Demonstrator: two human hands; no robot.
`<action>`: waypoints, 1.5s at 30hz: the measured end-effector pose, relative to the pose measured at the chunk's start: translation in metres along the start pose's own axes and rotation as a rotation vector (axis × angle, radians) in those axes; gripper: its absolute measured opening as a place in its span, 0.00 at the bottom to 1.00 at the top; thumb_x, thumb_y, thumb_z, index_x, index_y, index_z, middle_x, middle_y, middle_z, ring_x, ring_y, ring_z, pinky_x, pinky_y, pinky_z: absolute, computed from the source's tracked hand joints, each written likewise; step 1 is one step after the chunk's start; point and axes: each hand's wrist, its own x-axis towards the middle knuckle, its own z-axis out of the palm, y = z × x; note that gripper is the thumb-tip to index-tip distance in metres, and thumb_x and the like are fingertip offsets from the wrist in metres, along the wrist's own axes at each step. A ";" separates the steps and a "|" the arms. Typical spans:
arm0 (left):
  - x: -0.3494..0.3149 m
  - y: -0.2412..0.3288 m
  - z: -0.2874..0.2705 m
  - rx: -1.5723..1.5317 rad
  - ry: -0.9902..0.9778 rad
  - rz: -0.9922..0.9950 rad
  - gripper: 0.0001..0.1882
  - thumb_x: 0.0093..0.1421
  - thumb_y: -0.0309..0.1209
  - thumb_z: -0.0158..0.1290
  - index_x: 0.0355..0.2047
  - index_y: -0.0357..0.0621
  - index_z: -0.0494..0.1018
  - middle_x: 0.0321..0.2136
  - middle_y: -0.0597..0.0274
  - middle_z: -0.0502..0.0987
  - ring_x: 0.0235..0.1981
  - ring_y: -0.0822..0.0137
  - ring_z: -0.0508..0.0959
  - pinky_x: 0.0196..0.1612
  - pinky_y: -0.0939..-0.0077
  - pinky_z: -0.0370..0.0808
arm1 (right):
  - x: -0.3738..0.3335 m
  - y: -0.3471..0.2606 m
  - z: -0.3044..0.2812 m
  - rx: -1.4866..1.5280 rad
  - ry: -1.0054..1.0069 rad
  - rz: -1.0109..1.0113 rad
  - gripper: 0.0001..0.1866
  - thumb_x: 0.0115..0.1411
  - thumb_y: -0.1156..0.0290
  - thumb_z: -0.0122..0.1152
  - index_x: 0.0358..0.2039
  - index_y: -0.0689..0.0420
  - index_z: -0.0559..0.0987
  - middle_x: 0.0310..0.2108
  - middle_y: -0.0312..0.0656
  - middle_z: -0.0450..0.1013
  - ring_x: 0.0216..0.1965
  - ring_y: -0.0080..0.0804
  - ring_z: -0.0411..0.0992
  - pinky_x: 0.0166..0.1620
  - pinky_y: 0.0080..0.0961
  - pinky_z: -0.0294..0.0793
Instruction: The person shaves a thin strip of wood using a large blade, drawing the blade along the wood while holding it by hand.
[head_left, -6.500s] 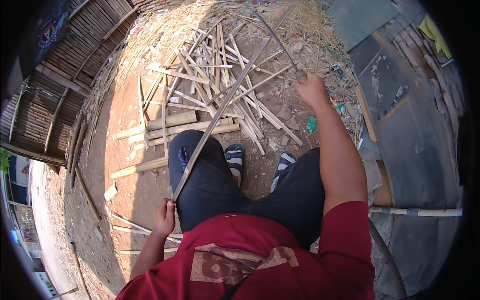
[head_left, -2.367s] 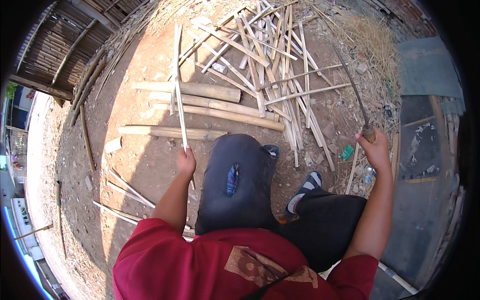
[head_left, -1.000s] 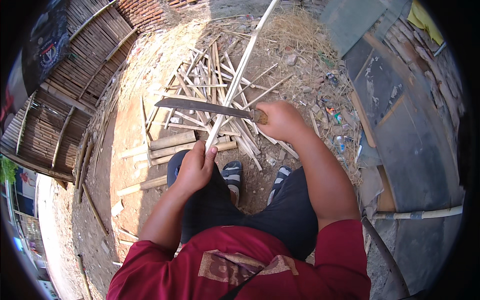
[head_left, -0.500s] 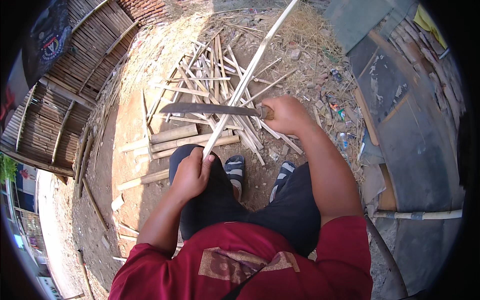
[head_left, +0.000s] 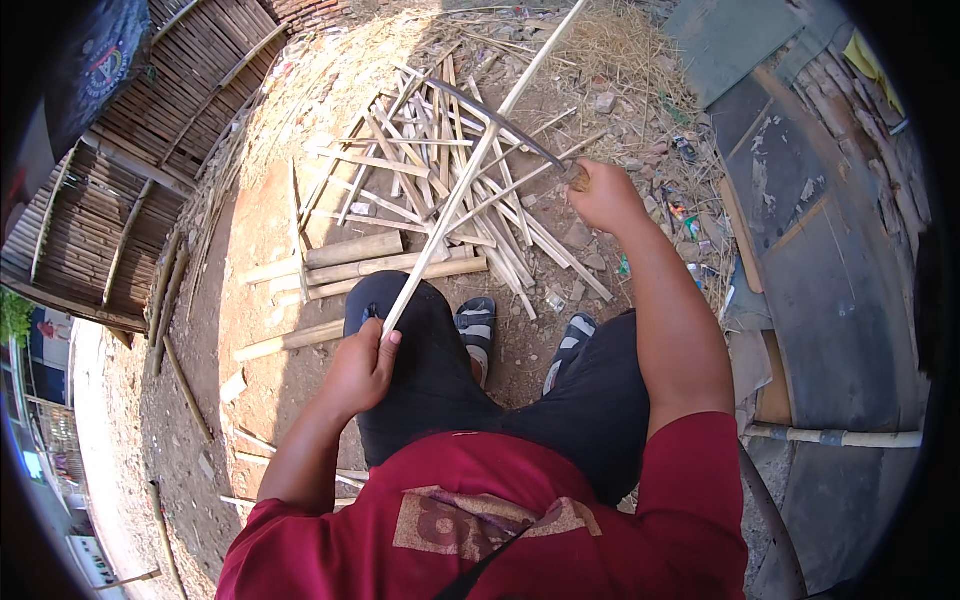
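We see a long pale strip (head_left: 467, 180), bamboo by its look, slanting across the middle of the view in front of the person, above the left knee (head_left: 400, 300). Its long axis runs from the near left to the far right, its far end pointing away from the body and leaving the view at the upper edge. The left hand (head_left: 362, 372) is closed around the near end, thumb along the strip. The right hand (head_left: 608, 197) grasps the handle of a long dark knife (head_left: 535, 147), whose blade points away and to the left, crossing the strip almost at a right angle; we cannot tell whether the two touch. Beyond them we find a heap of split strips (head_left: 432, 140) lying at many angles, and, on its near left side, thick bamboo poles (head_left: 360, 250) lying roughly crosswise. As for writing, we make out a tan printed patch (head_left: 425, 525) with large rounded characters on the dark red shirt (head_left: 640, 545), a dark banner (head_left: 100, 75) with a round pale emblem at the upper left, and a whitish sign (head_left: 92, 562) with dark lettering at the lower left.
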 end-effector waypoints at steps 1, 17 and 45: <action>-0.010 -0.008 0.004 0.033 0.005 0.029 0.17 0.72 0.41 0.47 0.36 0.37 0.67 0.23 0.38 0.75 0.29 0.35 0.76 0.32 0.47 0.70 | 0.000 0.007 0.001 0.036 -0.001 -0.009 0.24 0.52 0.62 0.70 0.50 0.53 0.80 0.36 0.55 0.79 0.38 0.54 0.79 0.43 0.40 0.78; -0.075 -0.058 0.016 0.183 0.133 -0.043 0.16 0.69 0.41 0.51 0.37 0.39 0.68 0.21 0.40 0.75 0.25 0.36 0.76 0.28 0.46 0.70 | -0.012 -0.003 -0.007 0.101 -0.058 -0.128 0.20 0.50 0.65 0.69 0.46 0.51 0.80 0.33 0.54 0.78 0.37 0.57 0.77 0.41 0.47 0.76; -0.094 -0.105 0.028 0.121 0.065 -0.097 0.15 0.70 0.40 0.50 0.37 0.39 0.68 0.23 0.39 0.76 0.28 0.34 0.76 0.30 0.45 0.70 | -0.018 -0.012 0.031 0.097 -0.169 -0.305 0.14 0.50 0.64 0.68 0.35 0.56 0.80 0.31 0.53 0.78 0.36 0.58 0.77 0.40 0.48 0.76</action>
